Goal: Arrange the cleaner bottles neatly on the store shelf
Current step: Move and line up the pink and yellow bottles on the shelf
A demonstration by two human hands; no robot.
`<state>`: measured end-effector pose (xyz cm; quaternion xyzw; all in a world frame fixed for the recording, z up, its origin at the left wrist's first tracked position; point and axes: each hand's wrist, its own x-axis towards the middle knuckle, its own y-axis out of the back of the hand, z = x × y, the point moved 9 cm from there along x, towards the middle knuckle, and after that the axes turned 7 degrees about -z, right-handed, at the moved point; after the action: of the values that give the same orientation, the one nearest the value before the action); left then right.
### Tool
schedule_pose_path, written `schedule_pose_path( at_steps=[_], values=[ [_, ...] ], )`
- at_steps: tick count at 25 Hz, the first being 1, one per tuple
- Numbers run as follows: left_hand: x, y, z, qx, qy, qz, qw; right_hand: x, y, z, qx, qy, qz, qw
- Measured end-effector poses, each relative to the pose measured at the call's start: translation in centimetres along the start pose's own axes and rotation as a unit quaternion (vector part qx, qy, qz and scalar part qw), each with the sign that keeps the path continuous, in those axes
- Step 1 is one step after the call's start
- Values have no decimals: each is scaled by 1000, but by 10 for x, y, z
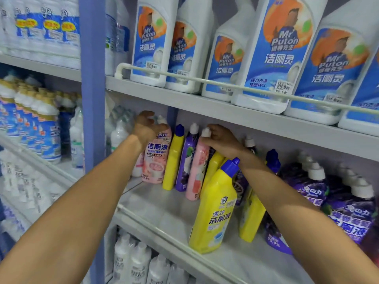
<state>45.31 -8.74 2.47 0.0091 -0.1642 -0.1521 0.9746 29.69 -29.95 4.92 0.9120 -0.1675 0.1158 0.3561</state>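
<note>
Cleaner bottles (213,214) jumbled: right hand (222,140) pinching cap of slim pink bottle (196,173), left hand (145,128) curled round labelled pink bottle (156,160) (partly hidden); straighten gently, group colours.

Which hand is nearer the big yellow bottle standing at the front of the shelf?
Right. The right hand grips the slim pink bottle just behind and above the big yellow bottle; the left hand holds the labelled pink bottle further left.

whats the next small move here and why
Probably lift the side-on pink bottle out and set it beside the other pink bottle, held by the left hand: the right hand grips its white cap, and a yellow bottle and a purple bottle separate the two.
</note>
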Motion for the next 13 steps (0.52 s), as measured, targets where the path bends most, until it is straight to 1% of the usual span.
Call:
schedule_pose_path(
  at_steps=[2, 4, 6, 8, 11, 13],
  values=[
    [3, -7, -9, 23, 6, -22, 999, 1, 1, 8, -11, 10, 33, 999],
    [8, -10, -16, 82, -9, -40, 996, 2, 3, 16, -45, 31, 67, 996],
    [5, -8, -18, 135, -22, -48, 990, -1, 2, 18, -40, 40, 92, 994],
    [1, -7, -18, 163, -31, -59, 984, -6, 0, 15, -36, 47, 100, 993],
    [-14, -7, -13, 187, -36, -77, 979, -16, 1, 10, -75, 65, 100, 990],
    [-29, -6, -11, 209, -34, -89, 973, -23, 6, 13, -57, 53, 94, 993]
  ],
)
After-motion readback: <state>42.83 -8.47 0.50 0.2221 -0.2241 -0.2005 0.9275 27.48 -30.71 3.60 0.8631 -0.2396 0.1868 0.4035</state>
